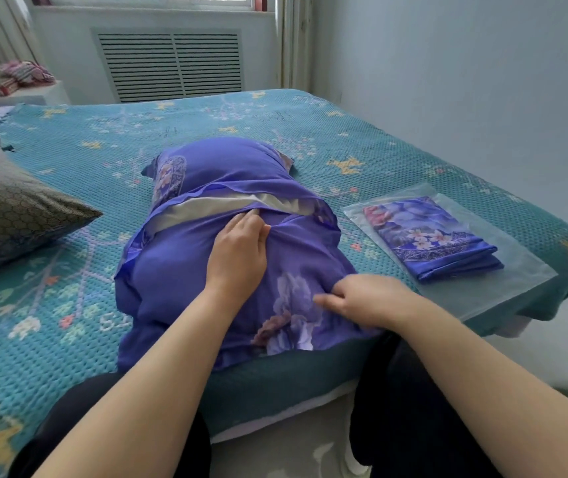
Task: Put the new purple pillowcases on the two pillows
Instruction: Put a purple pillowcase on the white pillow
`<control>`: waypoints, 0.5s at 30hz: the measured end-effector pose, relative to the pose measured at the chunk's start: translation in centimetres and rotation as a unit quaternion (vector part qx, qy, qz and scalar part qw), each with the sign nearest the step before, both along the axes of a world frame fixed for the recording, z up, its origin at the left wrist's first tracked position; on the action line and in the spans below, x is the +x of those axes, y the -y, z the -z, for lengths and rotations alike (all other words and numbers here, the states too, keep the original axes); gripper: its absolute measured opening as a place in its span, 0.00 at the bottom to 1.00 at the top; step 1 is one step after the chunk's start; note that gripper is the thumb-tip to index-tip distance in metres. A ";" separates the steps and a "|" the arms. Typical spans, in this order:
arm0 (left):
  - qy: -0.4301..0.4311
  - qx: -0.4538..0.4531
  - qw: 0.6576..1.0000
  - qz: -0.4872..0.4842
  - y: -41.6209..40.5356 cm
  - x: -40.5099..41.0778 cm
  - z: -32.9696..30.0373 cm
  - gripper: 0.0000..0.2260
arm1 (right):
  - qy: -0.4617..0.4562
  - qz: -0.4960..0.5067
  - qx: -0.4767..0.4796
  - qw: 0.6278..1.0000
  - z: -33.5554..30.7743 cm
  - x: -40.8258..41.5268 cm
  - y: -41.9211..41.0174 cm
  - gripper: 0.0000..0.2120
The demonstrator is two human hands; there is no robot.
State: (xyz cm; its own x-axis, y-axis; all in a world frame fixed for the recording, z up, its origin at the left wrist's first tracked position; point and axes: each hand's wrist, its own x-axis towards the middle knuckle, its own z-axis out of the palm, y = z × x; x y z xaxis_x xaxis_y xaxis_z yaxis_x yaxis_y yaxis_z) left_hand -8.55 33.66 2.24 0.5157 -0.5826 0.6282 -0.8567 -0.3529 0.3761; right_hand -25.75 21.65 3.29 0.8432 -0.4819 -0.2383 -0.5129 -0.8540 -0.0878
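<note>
From the head camera: a pillow (206,270) lies mid-bed on the teal bedspread (69,322), most of it already inside a purple pillowcase (172,288) whose overlapping flap shows a pale strip of lining across the middle. The left hand (237,253) lies on top of the pillow at that opening, its fingers (241,219) tucked at the hem and seemingly pinching it; the right hand (362,300) bunches a fold of cloth at the pillow's near right corner. The thin, shiny fabric looks light, limp and slippery, so it is probably best taken at hems and corners, with the soft pillow squeezed to slide under the flap. Right of the pillow, a second folded pillowcase (427,239) rests on its clear plastic bag (503,281). Left of it lies the other pillow (10,208), in a dark patterned cover.
</note>
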 end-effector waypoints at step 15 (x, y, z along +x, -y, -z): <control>0.021 -0.072 0.996 0.037 -3.4 0.5 1.0 0.06 | 0.192 -0.164 0.112 0.961 -2.6 10.1 0.7 0.32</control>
State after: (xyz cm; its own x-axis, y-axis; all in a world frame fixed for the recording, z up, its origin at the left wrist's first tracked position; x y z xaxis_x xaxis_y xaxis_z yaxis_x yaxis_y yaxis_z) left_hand -8.02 37.02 1.20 0.4453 -0.5199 0.7290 -0.8949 -0.2323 0.3810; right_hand -15.66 20.92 5.91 0.9876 -0.1471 0.0542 -0.1115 -0.9019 -0.4173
